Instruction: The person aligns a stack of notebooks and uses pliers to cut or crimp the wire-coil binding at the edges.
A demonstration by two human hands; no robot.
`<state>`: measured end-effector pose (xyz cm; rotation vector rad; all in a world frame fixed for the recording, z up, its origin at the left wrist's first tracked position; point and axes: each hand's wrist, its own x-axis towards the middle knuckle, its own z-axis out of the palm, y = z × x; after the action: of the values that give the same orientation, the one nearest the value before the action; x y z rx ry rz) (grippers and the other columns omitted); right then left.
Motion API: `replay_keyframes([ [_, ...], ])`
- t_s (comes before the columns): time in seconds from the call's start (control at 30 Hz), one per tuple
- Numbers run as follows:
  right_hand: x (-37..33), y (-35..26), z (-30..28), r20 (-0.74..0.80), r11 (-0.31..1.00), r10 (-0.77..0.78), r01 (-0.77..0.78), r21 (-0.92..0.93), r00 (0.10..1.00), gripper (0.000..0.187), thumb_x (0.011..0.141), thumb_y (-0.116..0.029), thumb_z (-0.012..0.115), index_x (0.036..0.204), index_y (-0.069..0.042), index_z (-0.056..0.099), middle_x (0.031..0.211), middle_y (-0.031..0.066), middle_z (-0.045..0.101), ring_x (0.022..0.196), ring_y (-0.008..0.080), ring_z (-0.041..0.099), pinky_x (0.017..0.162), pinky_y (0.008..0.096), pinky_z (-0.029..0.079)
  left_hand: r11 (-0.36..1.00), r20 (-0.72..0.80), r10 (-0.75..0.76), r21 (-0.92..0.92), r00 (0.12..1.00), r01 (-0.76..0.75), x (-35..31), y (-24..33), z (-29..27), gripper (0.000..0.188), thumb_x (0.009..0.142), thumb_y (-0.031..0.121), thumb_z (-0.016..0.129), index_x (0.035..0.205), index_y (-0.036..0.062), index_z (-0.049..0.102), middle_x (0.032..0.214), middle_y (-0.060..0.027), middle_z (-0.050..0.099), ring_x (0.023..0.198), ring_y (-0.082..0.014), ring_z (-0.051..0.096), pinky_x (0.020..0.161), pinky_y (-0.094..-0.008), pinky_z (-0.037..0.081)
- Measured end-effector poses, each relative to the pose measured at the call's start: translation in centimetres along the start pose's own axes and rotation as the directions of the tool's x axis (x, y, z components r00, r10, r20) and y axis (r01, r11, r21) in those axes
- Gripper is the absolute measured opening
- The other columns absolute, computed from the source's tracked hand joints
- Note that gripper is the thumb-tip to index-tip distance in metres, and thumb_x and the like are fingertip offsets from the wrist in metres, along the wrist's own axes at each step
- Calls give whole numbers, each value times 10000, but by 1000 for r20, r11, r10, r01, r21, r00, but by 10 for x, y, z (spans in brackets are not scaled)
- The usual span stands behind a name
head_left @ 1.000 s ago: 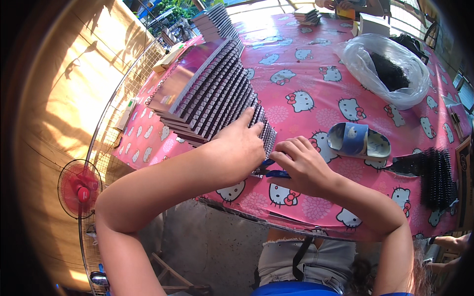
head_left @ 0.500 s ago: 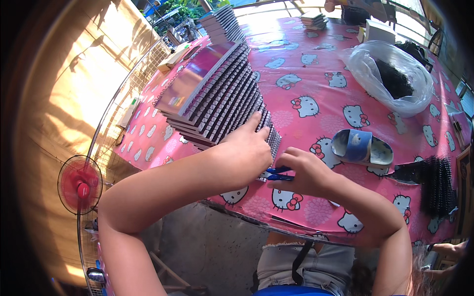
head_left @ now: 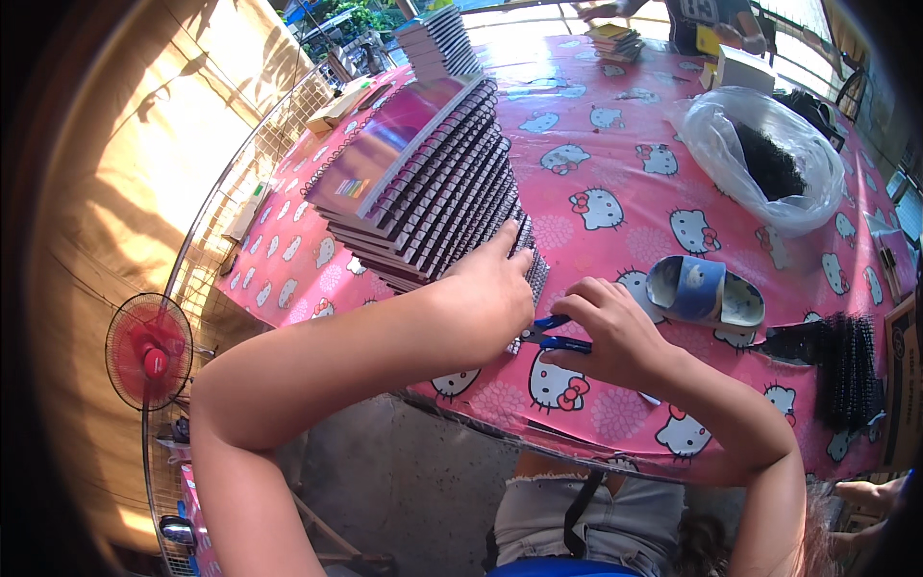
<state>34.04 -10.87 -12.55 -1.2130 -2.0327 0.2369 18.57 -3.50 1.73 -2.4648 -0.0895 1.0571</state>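
A tall, leaning stack of spiral notebooks (head_left: pixel 423 197) with purple covers stands left of centre, its dark wire bindings facing right. My left hand (head_left: pixel 495 288) lies against the low right end of the stack, index and middle fingers stretched along the bindings. Its thumb and remaining fingers are hidden. In my right hand (head_left: pixel 615 327) is a pair of blue-handled pliers (head_left: pixel 565 343), the handles spread somewhat apart. The jaws point left, close to the lowest notebook's corner beside my left hand. Whether they touch the wire, I cannot tell.
A blue slide sandal (head_left: pixel 707 291) lies right of my right hand, with black binding coils (head_left: pixel 851 370) beyond it. Further back are a plastic bag (head_left: pixel 808 192) of black material and another notebook stack (head_left: pixel 437 43). Another person (head_left: pixel 711 24) is at the pink table's (head_left: pixel 625 236) far side.
My right hand has drawn slightly right with the pliers, and their handles have spread wider. My left hand stays almost in place. Across the table, the other person's hands have moved.
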Motion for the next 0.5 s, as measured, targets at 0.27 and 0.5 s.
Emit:
replay_keyframes([
  [0.27,23,9,-7,442,844,284,-440,307,851,447,797,-409,786,912,18,716,733,142,672,597,215,650,567,386,517,1000,29,-25,-17,999,26,3,2,-2,233,826,221,641,980,86,753,1276,-78,625,1373,-296,416,1171,-569,201],
  [0.5,13,1,-4,317,949,182,-251,193,931,482,803,-440,768,977,-1,673,834,140,666,758,296,677,696,412,529,999,20,36,-34,999,-35,10,4,7,256,851,218,613,1028,86,743,1298,-81,609,1377,-288,408,1170,-596,163],
])
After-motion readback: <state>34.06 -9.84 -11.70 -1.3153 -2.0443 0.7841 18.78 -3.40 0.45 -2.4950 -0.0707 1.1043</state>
